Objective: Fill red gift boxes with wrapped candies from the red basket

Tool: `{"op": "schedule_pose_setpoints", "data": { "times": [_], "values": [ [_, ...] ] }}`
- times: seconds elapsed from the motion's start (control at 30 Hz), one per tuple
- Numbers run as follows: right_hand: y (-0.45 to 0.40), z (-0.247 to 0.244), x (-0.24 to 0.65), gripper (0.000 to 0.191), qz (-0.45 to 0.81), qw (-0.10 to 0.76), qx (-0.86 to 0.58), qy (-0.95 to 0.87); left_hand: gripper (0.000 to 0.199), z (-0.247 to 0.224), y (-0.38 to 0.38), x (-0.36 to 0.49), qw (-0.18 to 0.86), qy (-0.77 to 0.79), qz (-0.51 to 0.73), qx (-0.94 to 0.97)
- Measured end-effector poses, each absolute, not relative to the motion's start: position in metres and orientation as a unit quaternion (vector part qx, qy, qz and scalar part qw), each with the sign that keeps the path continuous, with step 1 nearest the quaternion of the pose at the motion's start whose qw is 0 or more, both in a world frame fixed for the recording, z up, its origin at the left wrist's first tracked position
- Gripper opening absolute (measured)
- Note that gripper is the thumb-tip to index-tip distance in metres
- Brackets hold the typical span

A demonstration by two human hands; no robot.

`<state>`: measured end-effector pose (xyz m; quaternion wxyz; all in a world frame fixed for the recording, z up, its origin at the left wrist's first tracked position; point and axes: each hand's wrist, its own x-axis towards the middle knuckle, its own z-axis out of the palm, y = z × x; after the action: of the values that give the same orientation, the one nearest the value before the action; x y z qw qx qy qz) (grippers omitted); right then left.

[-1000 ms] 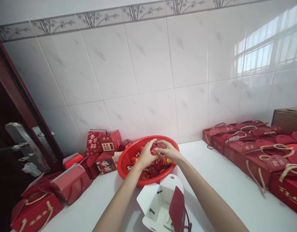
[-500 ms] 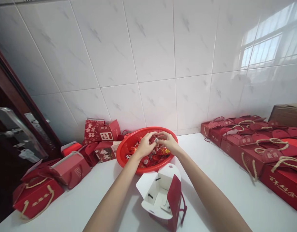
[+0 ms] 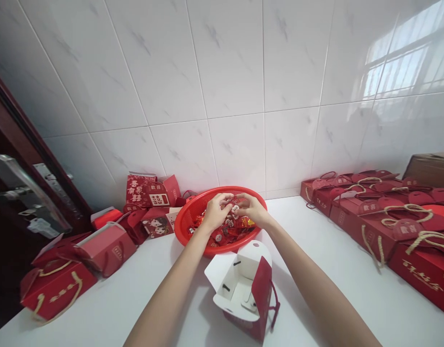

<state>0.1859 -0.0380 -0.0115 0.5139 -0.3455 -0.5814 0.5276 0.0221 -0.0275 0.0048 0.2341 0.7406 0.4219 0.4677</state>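
Observation:
Both hands are inside a red plastic basket (image 3: 183, 236) of wrapped candies (image 3: 225, 236). My left hand (image 3: 216, 212) is cupped over the candies, thumb and fingers apart; some fingertips are hidden. Facing it, my right hand (image 3: 256, 212) arches over the pile with its thumb apart from its fingers. Small red and white candies (image 3: 235, 209) show between the two hands, and I cannot tell whether the fingertips touch them. Between my forearms stands an opened red gift box (image 3: 263, 294), white inside, with a dark red cord; a pale flat piece (image 3: 248, 302) lies at its bottom.
Closed red gift boxes with rope handles (image 3: 373, 217) fill the table's right side. More red boxes (image 3: 108, 248) and patterned boxes (image 3: 153, 197) sit at the left. A brown carton (image 3: 429, 169) stands far right. The tiled wall (image 3: 236, 144) rises behind; a door handle (image 3: 22, 193) is at left.
My hands remain over the candies, their fingers shifting slightly, and more red and white candies show between them. The view has moved a little. The opened box stays in place.

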Motion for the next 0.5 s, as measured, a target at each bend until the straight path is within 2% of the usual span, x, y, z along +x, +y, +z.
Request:
{"op": "schedule_pose_setpoints", "data": {
  "times": [0.23,0.4,0.5],
  "values": [
    [-0.0436,-0.0072,0.1896,0.044,0.521,0.522,-0.334,-0.587,0.025,0.0053,-0.0242,0.0191,0.236,0.476,0.47,0.705],
    [-0.0427,-0.0062,0.1906,0.042,0.534,0.52,-0.313,-0.589,0.02,0.0053,-0.0225,0.019,0.267,0.417,0.527,0.691],
    [-0.0425,-0.0037,0.1924,0.046,0.564,0.506,-0.287,-0.586,0.027,0.0076,-0.0221,0.0196,0.324,0.383,0.559,0.661]
  ]
}}
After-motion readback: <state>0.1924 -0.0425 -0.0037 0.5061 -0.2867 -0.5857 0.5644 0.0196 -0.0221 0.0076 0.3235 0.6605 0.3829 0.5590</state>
